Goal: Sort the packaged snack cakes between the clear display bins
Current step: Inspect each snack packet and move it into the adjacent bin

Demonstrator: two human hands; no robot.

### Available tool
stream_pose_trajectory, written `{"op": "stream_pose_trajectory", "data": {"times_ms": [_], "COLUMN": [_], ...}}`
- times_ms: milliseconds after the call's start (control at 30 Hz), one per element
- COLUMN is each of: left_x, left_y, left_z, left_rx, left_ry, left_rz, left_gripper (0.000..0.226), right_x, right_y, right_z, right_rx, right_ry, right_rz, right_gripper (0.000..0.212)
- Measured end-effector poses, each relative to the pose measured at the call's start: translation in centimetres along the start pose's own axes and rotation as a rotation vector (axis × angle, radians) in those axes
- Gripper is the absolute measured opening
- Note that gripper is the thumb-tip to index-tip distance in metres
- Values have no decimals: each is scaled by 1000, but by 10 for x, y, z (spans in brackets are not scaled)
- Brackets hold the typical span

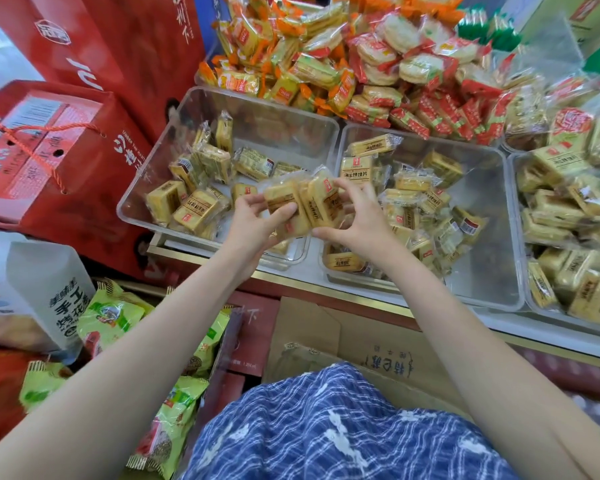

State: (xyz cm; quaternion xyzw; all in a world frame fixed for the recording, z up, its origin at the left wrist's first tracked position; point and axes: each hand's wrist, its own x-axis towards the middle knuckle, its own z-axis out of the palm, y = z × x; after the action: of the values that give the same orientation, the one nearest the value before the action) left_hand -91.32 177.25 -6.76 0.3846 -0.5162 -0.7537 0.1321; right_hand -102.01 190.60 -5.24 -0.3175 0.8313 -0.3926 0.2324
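Yellow snack cakes (302,206) are being pinched together by the left hand (253,220) and right hand (357,216) at frame centre. Slippery wrappers risk sliding into the wrong bin (478,271)

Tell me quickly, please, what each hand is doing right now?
Left hand: grips the snack cakes from the left.
Right hand: grips the same snack cakes from the right.

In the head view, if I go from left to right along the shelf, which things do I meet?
Red gift box → left clear bin → left hand → held snack cakes → right hand → middle clear bin → right clear bin.
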Motion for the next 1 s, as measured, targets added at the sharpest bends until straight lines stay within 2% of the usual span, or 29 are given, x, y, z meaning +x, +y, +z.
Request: {"op": "stream_pose_trajectory", "data": {"times_ms": [100, 233, 367, 500, 600, 767, 867, 933, 1000], "left_x": [0, 2, -1, -3, -8, -11, -11, -11, -11], "left_y": [-2, 3, 12, 11, 6, 5, 7, 7, 6], "left_z": [4, -9, -15, -19, -18, -21, -29, -31, -31], "left_rx": [37, 98, 7, 61, 134, 70, -6, -40, -78], "left_ry": [41, 5, -121, -184, -244, -175, -119, -98, -100], "left_rz": [29, 7, -94, -125, -94, -109, -153, -176, -198], "left_gripper": [52, 48, 16, 24, 27, 24, 36, 40, 33], "right_x": [-1, -4, -6, -5, -4, -1, 0, -1, -1], "right_y": [-2, 0, -1, 0, 2, 3, 7, 6, 5], "right_z": [2, 0, 1, 3, 8, 12, 3, 1, 3], "right_rx": [-11, 74, 267, 338, 284, 286, 412, 468, 496], "right_ry": [-29, -90, -109, -143, -127, -68, -32, -37, -69], "right_rz": [-8, -1, 73, 104, 100, 128, 145, 149, 155], "right_gripper": [84, 77, 68, 64, 67, 47, 58, 48, 31]}}
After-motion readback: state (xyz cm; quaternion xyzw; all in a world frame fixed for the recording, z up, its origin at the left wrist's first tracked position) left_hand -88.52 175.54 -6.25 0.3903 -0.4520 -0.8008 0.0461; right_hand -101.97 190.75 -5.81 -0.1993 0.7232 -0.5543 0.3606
